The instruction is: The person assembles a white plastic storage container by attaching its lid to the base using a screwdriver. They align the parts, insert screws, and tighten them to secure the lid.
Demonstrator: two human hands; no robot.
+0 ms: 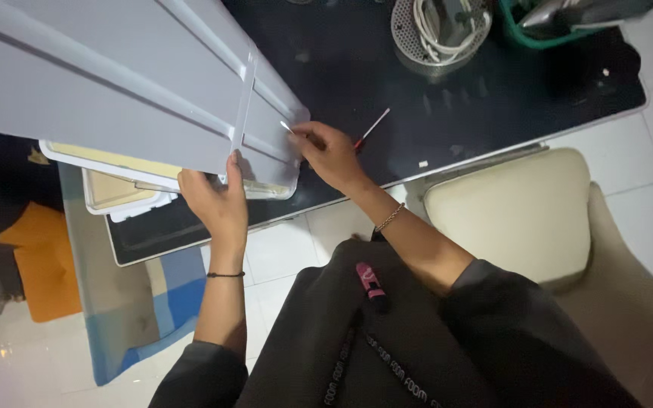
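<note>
The left hand (pixel 211 198) grips the near edge of a long grey panel (pixel 115 83), a flat ribbed sheet that slants across the upper left of the view. The thumb lies on top of the panel beside a narrow crosswise rib (pixel 243 102), and the other fingers curl under the edge, closed on it. A thin dark band sits on this wrist.

The right hand (pixel 332 155) is at the panel's near right corner. Its fingers are pinched together around a small white slender thing (pixel 287 127) whose tip rests on the panel's surface just beside the corner; what this thing is cannot be told. A bead bracelet (pixel 389 217) circles the right wrist.

The panel overhangs the near left part of a dark glass tabletop (pixel 493 113). Beneath it, at the tabletop's near edge, lie white trays with cream insides (pixel 119 193), partly hidden by the panel. Just beyond the right hand, on the tabletop, lies a small screwdriver (pixel 372 128) with a red handle and a pale shaft, close to the knuckles but apart from them.

At the far edge of the tabletop stand a round perforated metal basket (pixel 406 34) holding white cables and, near the far right corner, a green basket (pixel 527 34). A cream cushioned chair (pixel 519 211) stands by the tabletop's near right edge. A pink marker (pixel 369 281) rests on the person's dark garment.
</note>
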